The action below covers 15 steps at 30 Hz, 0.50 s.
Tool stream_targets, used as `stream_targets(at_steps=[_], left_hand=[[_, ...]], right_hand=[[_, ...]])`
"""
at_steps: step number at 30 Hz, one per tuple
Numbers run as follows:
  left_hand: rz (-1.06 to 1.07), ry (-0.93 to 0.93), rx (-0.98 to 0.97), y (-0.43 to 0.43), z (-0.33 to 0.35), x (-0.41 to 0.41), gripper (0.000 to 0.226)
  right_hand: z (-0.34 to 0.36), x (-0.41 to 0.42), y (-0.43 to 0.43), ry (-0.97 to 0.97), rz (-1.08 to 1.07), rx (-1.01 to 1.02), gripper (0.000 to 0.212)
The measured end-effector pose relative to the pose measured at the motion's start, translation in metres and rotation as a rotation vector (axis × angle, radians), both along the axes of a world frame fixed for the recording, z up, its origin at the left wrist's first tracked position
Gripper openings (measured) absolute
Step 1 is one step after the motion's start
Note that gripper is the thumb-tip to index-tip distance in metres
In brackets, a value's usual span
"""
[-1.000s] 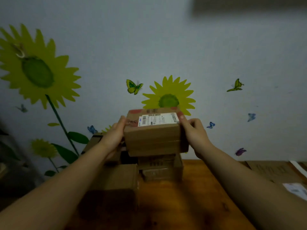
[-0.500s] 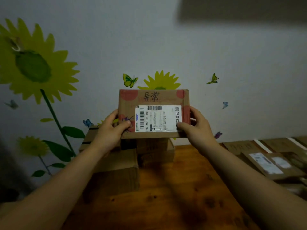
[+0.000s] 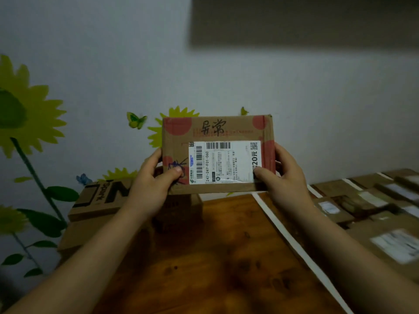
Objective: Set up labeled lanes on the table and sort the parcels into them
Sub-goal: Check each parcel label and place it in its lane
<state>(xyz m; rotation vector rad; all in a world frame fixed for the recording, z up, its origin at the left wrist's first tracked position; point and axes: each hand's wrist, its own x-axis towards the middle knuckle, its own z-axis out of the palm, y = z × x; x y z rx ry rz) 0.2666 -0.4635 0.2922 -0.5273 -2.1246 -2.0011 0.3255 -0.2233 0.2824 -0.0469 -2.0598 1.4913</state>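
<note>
The left grip (image 3: 149, 184) and right grip (image 3: 286, 177) are clamping opposite side edges of a brown rectangular cardboard parcel (image 3: 217, 132), holding it upright above the brown wooden tabletop (image 3: 226, 257), white label facing the camera

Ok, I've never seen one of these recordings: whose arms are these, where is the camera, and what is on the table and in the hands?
There is no machine here: a person works with two bare hands. The only camera sits on their head, looking forward and down, so the arms reach in from the bottom. The left hand and right hand grip the side edges of a cardboard parcel, held above the wooden table, its white shipping label facing the camera. A white strip runs across the table; flat parcels lie to its right. More cardboard boxes are stacked at the far left.
</note>
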Motion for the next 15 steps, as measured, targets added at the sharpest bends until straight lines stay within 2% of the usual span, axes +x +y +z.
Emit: stream_targets(at_steps=[5,10,15], left_hand=[[-0.133,0.036,0.033,0.118,0.000,0.045,0.038],[-0.322,0.071,0.040,0.272,-0.008,0.101,0.044],[-0.595,0.009,0.001,0.422,-0.019,0.166,0.044]], right_hand=[[-0.002,0.075,0.102,0.000,-0.121,0.014,0.065],[-0.009,0.176,0.225,0.057,-0.399,0.021,0.069],[-0.024,0.286,0.334,-0.008,-0.693,0.007,0.073]])
